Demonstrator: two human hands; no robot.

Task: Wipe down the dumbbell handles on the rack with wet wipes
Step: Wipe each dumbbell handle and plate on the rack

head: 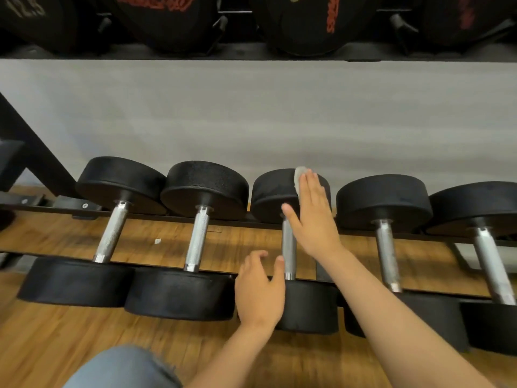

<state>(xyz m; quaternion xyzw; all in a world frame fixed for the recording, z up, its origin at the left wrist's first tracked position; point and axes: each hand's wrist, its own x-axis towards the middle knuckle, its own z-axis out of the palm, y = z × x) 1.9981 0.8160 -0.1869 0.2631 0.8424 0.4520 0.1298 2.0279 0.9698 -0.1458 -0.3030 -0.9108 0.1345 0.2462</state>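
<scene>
1. Five black dumbbells lie side by side on the low rack (156, 217). Each one has a shiny metal bar between two round black ends.
2. The middle dumbbell (307, 306) is the one with both hands near it. Its handle (288, 247) runs from the near end up to the far end (271, 194).
3. The right hand (313, 219) lies flat on that far end. Its fingers (310, 186) are straight and close together.
4. A white wet wipe (300, 177) is under those fingers, pressed onto the top of the far end. Only a bit of it sticks out past the fingertips.
5. The left hand (260, 287) is over the near end of the same dumbbell. Its fingers (256, 257) are bent a little and loose, and they hold nothing.
6. The left thumb is just beside the bottom of the handle. I cannot tell if it touches.
7. Two dumbbells (197, 236) sit to the left of the middle one, and two more (387, 256) sit to the right.
8. Bigger black weights (302, 23) with red letters rest on the shelf above.
9. A grey wall (251, 107) is behind the rack, and a brown wooden floor (84, 331) is under it.
10. A knee in blue jeans (126, 368) shows at the bottom.
</scene>
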